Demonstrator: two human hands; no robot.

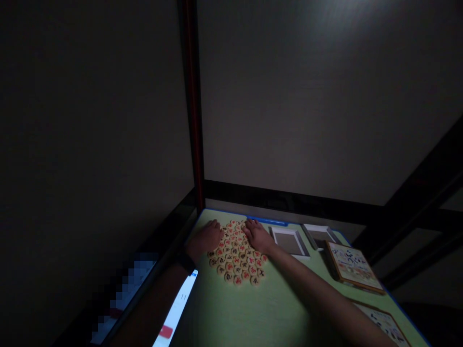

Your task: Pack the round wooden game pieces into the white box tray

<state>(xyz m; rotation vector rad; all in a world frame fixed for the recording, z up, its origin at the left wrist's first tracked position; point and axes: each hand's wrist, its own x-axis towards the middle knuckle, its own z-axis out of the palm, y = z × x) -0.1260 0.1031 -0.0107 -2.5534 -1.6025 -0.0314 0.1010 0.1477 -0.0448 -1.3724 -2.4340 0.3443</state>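
Green is our table (231,318); on it lie round pieces (237,255) with red and black Chinese characters. Our left hand (212,235) and right hand (257,235), fingers slightly spread, rest at their far edges. The phone (179,308) shows "11"; box writing (354,263) is too small to read.

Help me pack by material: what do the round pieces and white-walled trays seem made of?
Round pieces: probably smooth wood, perhaps plastic; pale tan, red and black characters, grain not visible.
White-walled trays: likely matte cardboard, given thin, straight walls, though plastic is possible.
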